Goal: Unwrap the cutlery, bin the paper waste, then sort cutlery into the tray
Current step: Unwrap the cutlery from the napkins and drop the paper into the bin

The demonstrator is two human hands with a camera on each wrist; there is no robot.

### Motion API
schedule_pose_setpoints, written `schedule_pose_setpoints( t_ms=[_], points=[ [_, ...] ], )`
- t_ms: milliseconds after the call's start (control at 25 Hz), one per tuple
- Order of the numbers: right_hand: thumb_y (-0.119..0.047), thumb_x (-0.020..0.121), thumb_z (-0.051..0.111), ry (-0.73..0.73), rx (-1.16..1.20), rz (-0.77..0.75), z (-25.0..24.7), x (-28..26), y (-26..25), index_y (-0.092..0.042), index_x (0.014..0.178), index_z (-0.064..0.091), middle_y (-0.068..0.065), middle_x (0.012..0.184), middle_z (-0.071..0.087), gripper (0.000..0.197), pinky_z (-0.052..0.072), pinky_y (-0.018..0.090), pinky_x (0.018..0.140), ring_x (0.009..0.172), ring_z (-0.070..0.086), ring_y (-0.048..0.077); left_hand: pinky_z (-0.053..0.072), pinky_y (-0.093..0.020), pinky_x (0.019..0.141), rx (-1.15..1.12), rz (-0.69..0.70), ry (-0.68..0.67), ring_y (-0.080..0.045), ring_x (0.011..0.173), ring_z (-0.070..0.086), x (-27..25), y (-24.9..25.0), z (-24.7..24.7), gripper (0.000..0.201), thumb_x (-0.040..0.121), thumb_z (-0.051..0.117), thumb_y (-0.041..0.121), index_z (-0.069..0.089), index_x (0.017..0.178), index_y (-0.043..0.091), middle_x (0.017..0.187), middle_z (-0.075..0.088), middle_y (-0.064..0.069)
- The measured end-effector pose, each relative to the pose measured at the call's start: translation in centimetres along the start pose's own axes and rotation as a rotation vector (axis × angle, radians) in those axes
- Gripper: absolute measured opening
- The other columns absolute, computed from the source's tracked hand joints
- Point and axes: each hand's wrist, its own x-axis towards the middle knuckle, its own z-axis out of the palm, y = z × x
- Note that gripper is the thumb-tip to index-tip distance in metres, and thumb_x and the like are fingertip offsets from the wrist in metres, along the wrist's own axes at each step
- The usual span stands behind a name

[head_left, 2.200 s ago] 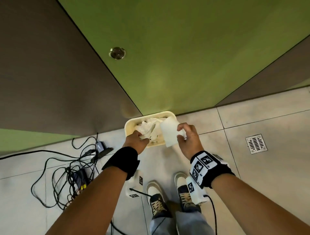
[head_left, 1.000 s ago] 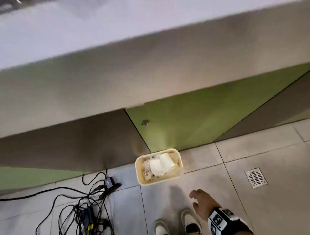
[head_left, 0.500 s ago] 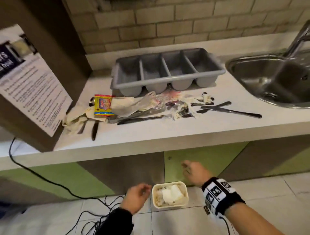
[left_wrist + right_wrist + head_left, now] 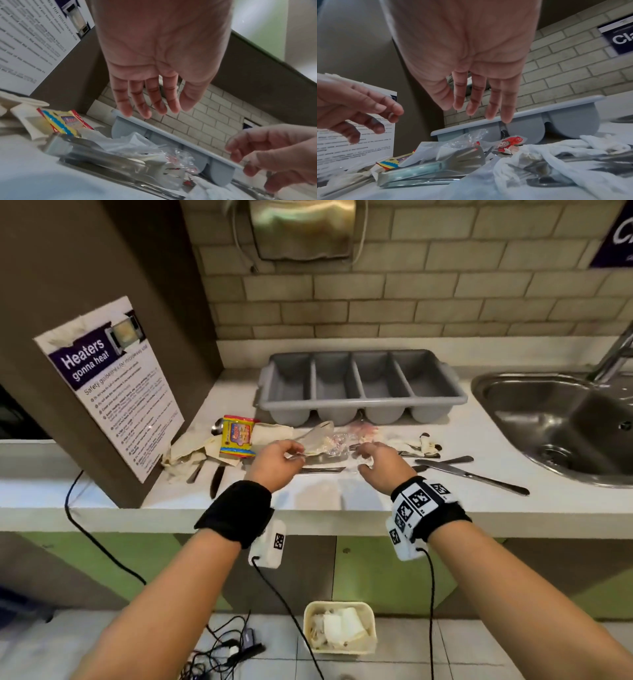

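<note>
Both hands hovered above the heap of wrapped cutlery near the front edge of the white table [image 4: 342, 498], probably poised to pick out the next bundle to unwrap. The left hand [image 4: 274, 462] hung with its fingers [image 4: 142, 106] straight and loosely spread, holding nothing; the right hand [image 4: 380, 465] was likewise empty, its fingers [image 4: 489, 106] extended and slightly parted over the pile. The heap [image 4: 318, 446] was a tangle of crumpled white paper napkins, clear crinkled plastic sleeves and a red-printed wrapper, with steel handles poking out beneath; a yellow and red snack packet [image 4: 238, 441] lay at its left end. A few bare steel knives [image 4: 469, 474] lay towards the right, near the steel sink [image 4: 565, 419]. Behind the heap, against the back edge, stood the grey plastic four-compartment cutlery tray [image 4: 363, 405], all compartments apparently empty, so sorting seemed not yet begun. On the floor below sat a cream plastic bin [image 4: 339, 648] already holding white paper.
</note>
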Motion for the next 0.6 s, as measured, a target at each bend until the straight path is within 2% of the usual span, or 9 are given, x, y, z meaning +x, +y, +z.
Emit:
schedule_pose_setpoints(
  t_ms=[120, 240, 360, 400, 480, 600],
  points=[
    [-0.013, 0.085, 0.057, 0.001, -0.033, -0.006, -0.2, 2.6, 0.3, -0.014, 0.119, 0.058, 0.013, 0.131, 0.05, 0.034, 0.045, 0.036, 0.101, 0.114, 0.054, 0.03, 0.042, -0.034, 0.102, 0.263, -0.053, 0.002, -0.029, 0.116, 0.052, 2.8, -0.3, -0.1, 0.035, 0.082, 0.064, 0.025, 0.062, 0.116, 0.019, 0.127, 0.051, -0.012],
    [-0.018, 0.085, 0.058, -0.039, -0.062, -0.029, 0.0, 5.5, 0.6, -0.016, 0.127, 0.05, 0.015, 0.141, 0.039, 0.042, 0.041, 0.045, 0.106, 0.127, 0.041, 0.034, 0.039, -0.039, 0.108, 0.473, -0.116, -0.046, -0.031, 0.124, 0.046, 5.2, -0.7, 0.1, 0.055, 0.077, 0.067, 0.035, 0.051, 0.129, 0.024, 0.137, 0.042, -0.011],
    [-0.026, 0.084, 0.061, -0.123, -0.096, -0.04, 0.6, 8.1, 0.2, -0.024, 0.142, 0.032, 0.013, 0.154, 0.02, 0.064, 0.028, 0.047, 0.115, 0.141, 0.021, 0.036, 0.033, -0.041, 0.113, 0.634, -0.159, -0.186, -0.033, 0.134, 0.037, 7.1, -1.8, 0.3, 0.078, 0.075, 0.066, 0.043, 0.03, 0.143, 0.031, 0.152, 0.027, -0.012],
    [-0.03, 0.083, 0.063, -0.164, -0.113, -0.026, 0.7, 8.8, 0.0, -0.028, 0.144, 0.026, 0.012, 0.157, 0.014, 0.072, 0.026, 0.048, 0.115, 0.143, 0.016, 0.036, 0.033, -0.04, 0.113, 0.646, -0.18, -0.227, -0.032, 0.135, 0.037, 7.6, -2.1, 0.4, 0.078, 0.076, 0.066, 0.043, 0.028, 0.144, 0.033, 0.153, 0.027, -0.012],
    [-0.039, 0.077, 0.068, -0.257, -0.147, -0.007, 1.6, 10.2, -0.2, -0.032, 0.146, 0.016, 0.012, 0.158, 0.009, 0.087, 0.022, 0.052, 0.117, 0.145, 0.011, 0.035, 0.039, -0.036, 0.109, 0.622, -0.174, -0.224, -0.029, 0.128, 0.046, 8.4, -2.8, 0.6, 0.064, 0.08, 0.063, 0.037, 0.038, 0.139, 0.033, 0.145, 0.041, -0.01],
    [-0.052, 0.065, 0.073, -0.317, -0.11, 0.021, 3.3, 11.7, -0.2, -0.034, 0.147, 0.003, 0.008, 0.154, 0.028, 0.109, 0.016, 0.056, 0.117, 0.145, 0.015, 0.031, 0.048, -0.03, 0.096, 0.467, -0.156, -0.096, -0.026, 0.109, 0.06, 9.2, -3.2, 0.2, 0.034, 0.086, 0.053, 0.023, 0.062, 0.119, 0.026, 0.125, 0.061, -0.009]
  ],
)
